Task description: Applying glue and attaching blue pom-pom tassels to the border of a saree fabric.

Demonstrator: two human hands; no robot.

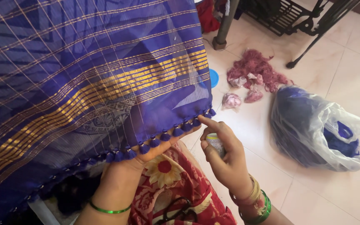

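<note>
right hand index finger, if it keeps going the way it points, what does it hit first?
The right hand points its index fingertip up-left, already at the row of small blue tassels on the cloth edge. It would likely meet a tassel first, then the sheer cloth; depth is unclear.

hands 2 (121, 166) | plastic bag 1 (313, 129) | small bottle 1 (216, 143)

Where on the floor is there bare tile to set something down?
Bare tile lies between the right hand and the plastic bag, and toward the lower right corner. It is crowded around the pink thread heap and under the blue fabric.
</note>
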